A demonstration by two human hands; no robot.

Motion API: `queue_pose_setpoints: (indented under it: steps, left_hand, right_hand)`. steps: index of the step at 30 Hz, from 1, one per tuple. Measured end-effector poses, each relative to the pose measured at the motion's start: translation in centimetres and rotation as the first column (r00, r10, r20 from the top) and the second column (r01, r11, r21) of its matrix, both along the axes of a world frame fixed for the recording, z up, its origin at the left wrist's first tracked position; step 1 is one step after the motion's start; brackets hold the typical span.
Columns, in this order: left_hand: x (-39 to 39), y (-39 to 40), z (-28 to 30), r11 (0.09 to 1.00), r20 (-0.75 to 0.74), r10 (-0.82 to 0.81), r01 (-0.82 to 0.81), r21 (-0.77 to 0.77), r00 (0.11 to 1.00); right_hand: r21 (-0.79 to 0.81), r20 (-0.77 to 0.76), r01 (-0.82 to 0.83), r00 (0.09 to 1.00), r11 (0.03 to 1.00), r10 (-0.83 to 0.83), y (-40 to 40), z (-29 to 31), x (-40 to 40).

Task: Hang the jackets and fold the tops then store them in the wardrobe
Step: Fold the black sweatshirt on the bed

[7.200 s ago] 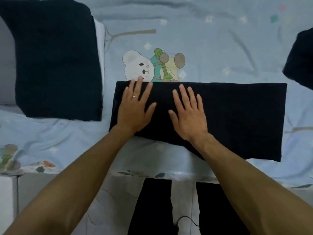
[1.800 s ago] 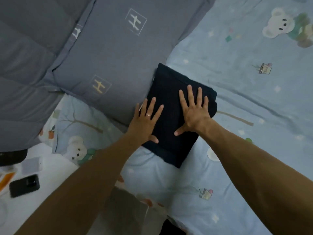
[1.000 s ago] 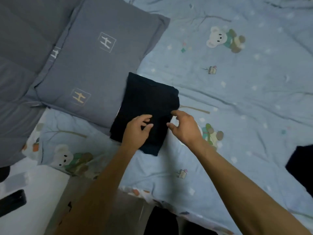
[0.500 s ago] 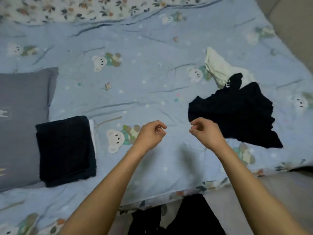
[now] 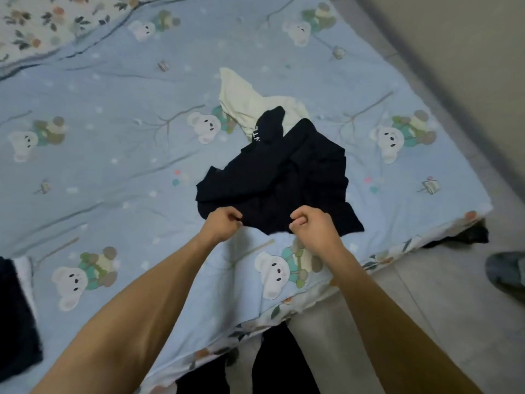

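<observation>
At the far left edge, a folded dark top point(image 5: 17, 317) lies on the bed, only partly in view, with a strip of white fabric point(image 5: 24, 268) showing along its upper right side. The blue bedsheet point(image 5: 113, 155) with its bear prints spreads across most of the scene, and a floral cover point(image 5: 37, 24) sits in the top left corner.

Near the middle, the left hand point(image 5: 223, 227) reaches forward with its fingers curled into a loose fist at the near left edge of a crumpled dark top point(image 5: 284, 177). Whether the fingers actually pinch the fabric or only hover at its hem cannot be told. Just to its right, the right hand point(image 5: 312, 226) is likewise curled, knuckles up, over the near edge of the same garment, and its grip cannot be told either. The two hands are near each other but apart.

The crumpled dark top lies in a heap on the sheet, a sleeve with white lettering poking up at its far side. Behind it, partly covered by that sleeve, lies a cream garment point(image 5: 244, 100).

To the right, the bed ends and a tiled floor point(image 5: 426, 294) shows, with a dark cloth point(image 5: 466, 236) at the bed's corner and a grey slipper point(image 5: 508, 270) at the right edge.
</observation>
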State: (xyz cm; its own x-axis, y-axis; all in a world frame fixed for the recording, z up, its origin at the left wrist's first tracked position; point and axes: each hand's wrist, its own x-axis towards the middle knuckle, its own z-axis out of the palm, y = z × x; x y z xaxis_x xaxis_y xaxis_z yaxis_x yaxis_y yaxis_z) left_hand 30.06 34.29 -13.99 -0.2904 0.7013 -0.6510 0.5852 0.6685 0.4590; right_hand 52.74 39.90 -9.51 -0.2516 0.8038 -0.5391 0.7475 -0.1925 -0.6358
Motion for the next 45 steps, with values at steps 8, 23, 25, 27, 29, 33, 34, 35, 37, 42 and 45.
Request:
queue_pose_setpoints:
  steps: [8,23,25,27,29,33,34,35,37,42,45]
  left_hand:
    - [6.9,3.5,-8.3,0.716,-0.299,-0.685,0.536,-0.447,0.665]
    - [6.5,4.4,-12.0,0.812,-0.48,-0.578,0.523,-0.26,0.66]
    - [5.8,3.8,-11.0,0.935,-0.339,-0.355,0.332,-0.124,0.872]
    - [4.3,2.6,-8.8,0.998,-0.117,-0.064,0.066,0.016,0.991]
    - [2.4,1.0,-5.4,0.984,0.018,0.092,-0.093,0.154,0.996]
    - [-0.5,-4.2,2.2,0.934,0.027,0.077,-0.082,0.347,0.997]
    - [-0.9,-5.3,3.5,0.927,0.03,0.056,-0.063,0.369,0.998]
    - [-1.5,-7.0,5.6,0.916,0.022,0.025,-0.032,0.4,0.999]
    - [-2.4,-10.6,9.0,0.885,0.022,-0.038,0.024,0.465,0.999]
    - [-4.6,-17.0,15.1,0.821,0.039,-0.115,0.073,0.567,0.993]
    - [-7.2,-21.3,17.3,0.796,0.02,-0.052,0.03,0.604,0.998]
  right_hand:
    - [-0.096,-0.003,-0.045,0.999,0.994,0.045,1.3,-6.3,4.8]
    - [-0.079,-0.029,-0.032,0.999,0.996,0.029,1.5,-8.1,3.7]
    - [-0.071,-0.015,-0.007,1.0,0.997,0.006,1.1,-7.8,3.5]
    - [-0.081,-0.009,-0.018,1.0,0.997,0.017,0.4,-7.0,3.3]
    - [-0.12,-0.016,-0.07,0.997,0.99,0.069,-0.7,-5.3,2.9]
    - [-0.013,-0.024,-0.172,0.985,0.985,0.172,-3.0,-1.2,0.9]
    - [0.043,-0.014,-0.197,0.98,0.98,0.197,-3.5,-0.4,0.2]
    - [0.103,-0.013,-0.234,0.972,0.967,0.237,-4.4,1.2,-0.8]
    - [0.194,-0.038,-0.321,0.942,0.927,0.334,-6.8,4.0,-3.2]
    - [0.317,0.08,-0.533,0.839,0.785,0.538,-12.3,7.4,-8.5]
    - [0.346,-0.034,-0.41,0.893,0.844,0.448,-15.5,9.3,-10.8]
